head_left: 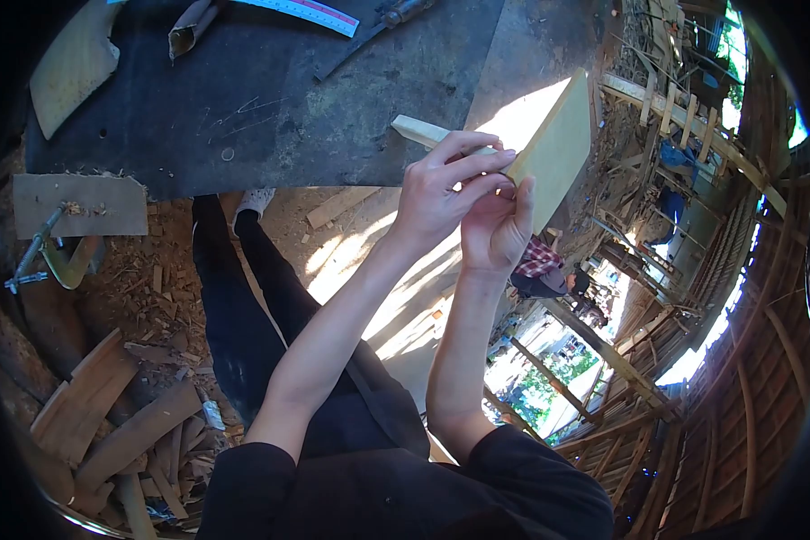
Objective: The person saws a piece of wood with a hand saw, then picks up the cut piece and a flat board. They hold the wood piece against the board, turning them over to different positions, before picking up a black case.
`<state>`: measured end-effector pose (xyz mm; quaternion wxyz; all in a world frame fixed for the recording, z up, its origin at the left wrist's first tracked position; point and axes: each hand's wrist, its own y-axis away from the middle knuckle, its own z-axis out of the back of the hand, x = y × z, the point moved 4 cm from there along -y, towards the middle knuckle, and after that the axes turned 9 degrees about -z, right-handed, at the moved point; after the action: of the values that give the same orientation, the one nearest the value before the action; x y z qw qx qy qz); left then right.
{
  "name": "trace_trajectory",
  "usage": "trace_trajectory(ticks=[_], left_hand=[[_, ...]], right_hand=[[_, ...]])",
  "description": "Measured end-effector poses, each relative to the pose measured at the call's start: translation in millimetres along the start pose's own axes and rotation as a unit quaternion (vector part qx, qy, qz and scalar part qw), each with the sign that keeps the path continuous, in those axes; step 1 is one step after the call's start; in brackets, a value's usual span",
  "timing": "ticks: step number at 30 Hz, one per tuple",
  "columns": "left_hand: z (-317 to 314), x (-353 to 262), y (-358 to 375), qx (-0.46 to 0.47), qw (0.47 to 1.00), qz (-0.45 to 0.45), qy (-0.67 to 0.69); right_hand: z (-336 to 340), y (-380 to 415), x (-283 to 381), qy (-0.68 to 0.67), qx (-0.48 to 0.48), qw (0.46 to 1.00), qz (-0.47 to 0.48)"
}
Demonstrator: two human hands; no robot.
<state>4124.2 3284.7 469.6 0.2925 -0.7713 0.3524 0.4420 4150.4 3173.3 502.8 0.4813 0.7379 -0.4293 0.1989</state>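
Both my hands are raised together beyond the dark tabletop's near edge. In my right hand (498, 229) is a flat, pale wooden board (560, 148), tilted up with its broad face toward the right. My left hand (443, 189) has its fingers curled in a pinch close to the board's lower left edge. A narrow pale wooden strip (416, 129) sticks out to the left from behind those fingers, and its other end is mostly hidden by them.
On the dark tabletop (270, 117) lie a ruler (310, 13), a tool with a long blade (355, 49), and a curved wooden piece (76, 67). A clamp (40, 243) grips a small board at left. Wood scraps (139, 436) cover the floor. A person in plaid (540, 259) is farther off.
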Motion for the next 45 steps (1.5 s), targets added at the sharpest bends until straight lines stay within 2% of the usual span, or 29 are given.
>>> trace_trajectory(ticks=[5, 14, 19, 23, 33, 45], left_hand=[[1, 1, -3, -0.008, 0.999, 0.039, 0.025], [2, 3, -3, 0.003, 0.998, 0.051, 0.026], [8, 3, -5, 0.01, 1.0, 0.027, 0.012], [9, 5, -4, 0.014, 1.0, 0.006, 0.015], [12, 3, -7, 0.033, 0.999, 0.001, -0.003], [11, 1, -6, 0.038, 0.998, 0.052, 0.017]], right_hand=[[-1, -3, 1, 0.013, -0.025, 0.999, 0.015], [-8, -2, -2, 0.021, 0.012, 1.0, 0.02], [-2, -3, -5, 0.046, -0.027, 0.998, 0.028], [-2, -1, -5, 0.032, -0.002, 0.999, 0.026], [-5, 3, -3, 0.019, -0.018, 0.999, 0.026], [2, 2, -4, 0.02, -0.03, 0.999, 0.029]])
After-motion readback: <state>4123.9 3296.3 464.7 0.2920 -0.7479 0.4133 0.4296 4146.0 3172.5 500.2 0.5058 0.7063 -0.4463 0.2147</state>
